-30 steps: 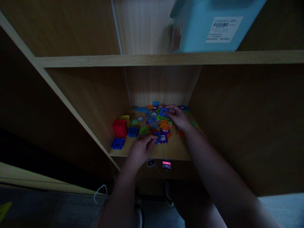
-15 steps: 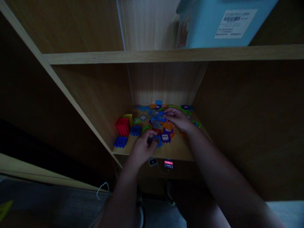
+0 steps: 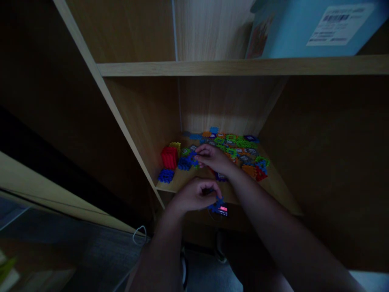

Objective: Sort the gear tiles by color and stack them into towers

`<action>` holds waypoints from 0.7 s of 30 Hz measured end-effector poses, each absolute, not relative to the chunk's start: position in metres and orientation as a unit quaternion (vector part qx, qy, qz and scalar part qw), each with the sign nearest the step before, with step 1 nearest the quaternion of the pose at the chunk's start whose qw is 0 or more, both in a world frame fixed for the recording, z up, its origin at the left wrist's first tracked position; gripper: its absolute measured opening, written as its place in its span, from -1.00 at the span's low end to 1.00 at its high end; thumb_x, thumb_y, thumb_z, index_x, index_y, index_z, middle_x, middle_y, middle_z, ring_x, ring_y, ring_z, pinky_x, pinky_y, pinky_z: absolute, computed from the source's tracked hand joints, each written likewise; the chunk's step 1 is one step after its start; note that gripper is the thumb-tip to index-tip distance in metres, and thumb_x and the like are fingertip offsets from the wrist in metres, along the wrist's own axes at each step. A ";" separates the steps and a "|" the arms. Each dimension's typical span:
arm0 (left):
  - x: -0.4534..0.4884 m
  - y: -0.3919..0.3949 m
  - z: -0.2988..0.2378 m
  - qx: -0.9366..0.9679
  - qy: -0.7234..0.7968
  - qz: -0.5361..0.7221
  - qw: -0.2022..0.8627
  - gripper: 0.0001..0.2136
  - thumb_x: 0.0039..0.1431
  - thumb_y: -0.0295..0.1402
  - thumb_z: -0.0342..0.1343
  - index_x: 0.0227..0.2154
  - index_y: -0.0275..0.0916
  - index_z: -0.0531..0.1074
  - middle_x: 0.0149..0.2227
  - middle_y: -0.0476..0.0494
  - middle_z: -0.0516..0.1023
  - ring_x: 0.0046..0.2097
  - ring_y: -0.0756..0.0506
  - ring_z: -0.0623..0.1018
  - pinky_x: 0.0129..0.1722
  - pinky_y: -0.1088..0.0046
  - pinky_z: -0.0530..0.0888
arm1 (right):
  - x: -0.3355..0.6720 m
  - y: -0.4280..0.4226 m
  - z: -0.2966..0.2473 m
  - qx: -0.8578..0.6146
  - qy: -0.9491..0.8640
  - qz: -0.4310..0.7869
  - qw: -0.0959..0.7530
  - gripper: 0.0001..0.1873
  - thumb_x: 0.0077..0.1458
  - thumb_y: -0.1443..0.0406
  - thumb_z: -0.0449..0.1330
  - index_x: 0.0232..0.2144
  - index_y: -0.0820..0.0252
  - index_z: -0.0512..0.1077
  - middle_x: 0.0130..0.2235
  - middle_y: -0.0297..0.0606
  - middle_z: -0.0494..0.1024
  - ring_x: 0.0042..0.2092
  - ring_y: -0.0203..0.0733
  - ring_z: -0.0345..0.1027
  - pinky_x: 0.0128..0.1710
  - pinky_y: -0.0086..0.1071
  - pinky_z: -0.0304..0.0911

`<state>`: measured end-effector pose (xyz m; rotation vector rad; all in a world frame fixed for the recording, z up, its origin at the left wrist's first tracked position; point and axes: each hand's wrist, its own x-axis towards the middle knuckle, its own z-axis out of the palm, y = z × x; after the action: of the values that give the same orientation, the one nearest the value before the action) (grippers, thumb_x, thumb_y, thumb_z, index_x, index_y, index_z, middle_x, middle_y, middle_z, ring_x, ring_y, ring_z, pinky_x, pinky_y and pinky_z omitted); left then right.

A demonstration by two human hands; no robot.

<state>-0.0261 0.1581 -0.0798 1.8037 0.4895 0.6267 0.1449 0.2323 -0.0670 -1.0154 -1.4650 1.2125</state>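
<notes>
My right hand [image 3: 215, 158] is closed in a pinch on a blue notched building tile [image 3: 192, 158], right by a small blue stack of tiles [image 3: 184, 164] on the shelf. My left hand [image 3: 197, 194] is lower, at the shelf's front edge. Its thumb and fingers pinch another blue notched tile [image 3: 215, 206], dim and partly hidden by the fingertips. To the left stand a red stack of tiles [image 3: 169, 157], a yellow stack [image 3: 175, 147] behind it, and a second blue stack [image 3: 166, 176]. Loose notched tiles [image 3: 243, 142] in several colours cover the back and right.
Side walls of the wooden cabinet [image 3: 142, 105] enclose the shelf. Above it runs an upper shelf board [image 3: 212, 68] bearing a light-blue box [image 3: 291, 36]. Below the front edge, a lit phone screen [image 3: 223, 209] shows beside the left hand's tile. A white cable [image 3: 139, 235] lies lower left.
My right hand has moved left with its blue tile to the blue stack. My left hand has drawn back toward me, now with a blue tile in its pinch. The camera view has shifted slightly.
</notes>
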 end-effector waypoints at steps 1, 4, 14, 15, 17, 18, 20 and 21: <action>-0.026 0.158 -0.079 0.762 0.205 0.262 0.555 -0.88 0.12 -0.44 0.17 -0.32 -0.30 0.59 -0.39 -0.06 0.59 -0.39 0.01 0.48 -0.36 0.55 0.37 | 0.137 0.233 -0.069 -0.407 -0.604 0.499 0.470 -0.55 -0.02 0.06 0.51 -0.18 0.08 0.47 -0.32 -0.40 0.61 -0.41 -0.28 0.49 -0.33 -0.34 0.50; -0.029 0.158 -0.077 0.749 0.180 0.264 0.581 -0.89 0.13 -0.45 0.18 -0.33 -0.30 0.60 -0.38 -0.06 0.60 -0.38 0.02 0.48 -0.35 0.56 0.37 | 0.124 0.232 -0.074 -0.406 -0.619 0.491 0.460 -0.62 0.05 0.07 0.48 -0.15 0.06 0.54 -0.28 -0.35 0.63 -0.39 -0.27 0.50 -0.30 -0.32 0.50; -0.038 0.148 -0.081 0.634 0.011 0.079 0.770 -0.59 0.23 0.01 0.37 -0.23 -0.31 0.64 -0.23 -0.17 0.64 -0.35 0.01 0.52 -0.31 0.56 0.46 | 0.116 0.209 -0.089 -0.407 -0.632 0.557 0.354 -0.55 -0.02 0.02 0.53 -0.19 0.13 0.57 -0.32 -0.32 0.66 -0.39 -0.26 0.51 -0.34 -0.36 0.46; -0.035 0.146 -0.081 0.628 -0.008 0.059 0.776 -0.57 0.21 0.03 0.38 -0.23 -0.31 0.64 -0.24 -0.16 0.64 -0.33 0.00 0.53 -0.30 0.57 0.47 | 0.114 0.208 -0.091 -0.415 -0.636 0.544 0.356 -0.57 -0.02 0.03 0.52 -0.21 0.13 0.56 -0.33 -0.32 0.65 -0.39 -0.26 0.51 -0.35 -0.37 0.45; -0.029 0.143 -0.081 0.622 -0.045 0.027 0.781 -0.58 0.22 0.03 0.38 -0.22 -0.31 0.65 -0.26 -0.12 0.63 -0.34 0.00 0.53 -0.28 0.57 0.48 | 0.113 0.206 -0.093 -0.434 -0.655 0.502 0.361 -0.62 0.04 0.04 0.48 -0.21 0.13 0.56 -0.31 -0.29 0.67 -0.40 -0.25 0.50 -0.37 -0.37 0.43; -0.026 0.142 -0.080 0.620 -0.065 0.013 0.782 -0.60 0.24 0.01 0.37 -0.22 -0.31 0.65 -0.28 -0.10 0.62 -0.36 0.01 0.52 -0.29 0.57 0.47 | 0.114 0.204 -0.093 -0.443 -0.670 0.475 0.359 -0.64 0.08 0.05 0.46 -0.19 0.13 0.57 -0.29 -0.28 0.67 -0.39 -0.25 0.50 -0.37 -0.37 0.41; -0.022 0.140 -0.079 0.617 -0.094 -0.007 0.781 -0.64 0.26 -0.04 0.36 -0.22 -0.30 0.65 -0.30 -0.07 0.61 -0.41 0.02 0.49 -0.28 0.57 0.48 | 0.115 0.199 -0.091 -0.460 -0.706 0.417 0.342 -0.67 0.13 0.08 0.43 -0.13 0.13 0.59 -0.29 -0.29 0.67 -0.38 -0.25 0.50 -0.37 -0.38 0.37; -0.021 0.140 -0.078 0.617 -0.104 -0.013 0.780 -0.66 0.27 -0.07 0.36 -0.23 -0.30 0.65 -0.30 -0.07 0.61 -0.41 0.02 0.50 -0.26 0.56 0.49 | 0.116 0.196 -0.089 -0.466 -0.724 0.387 0.329 -0.66 0.13 0.09 0.44 -0.11 0.12 0.60 -0.31 -0.31 0.66 -0.38 -0.25 0.49 -0.38 -0.39 0.34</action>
<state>-0.0205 0.1401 -0.0780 1.3341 -0.2253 -0.0290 0.1163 0.1964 -0.0890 -1.2206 -1.8947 1.0134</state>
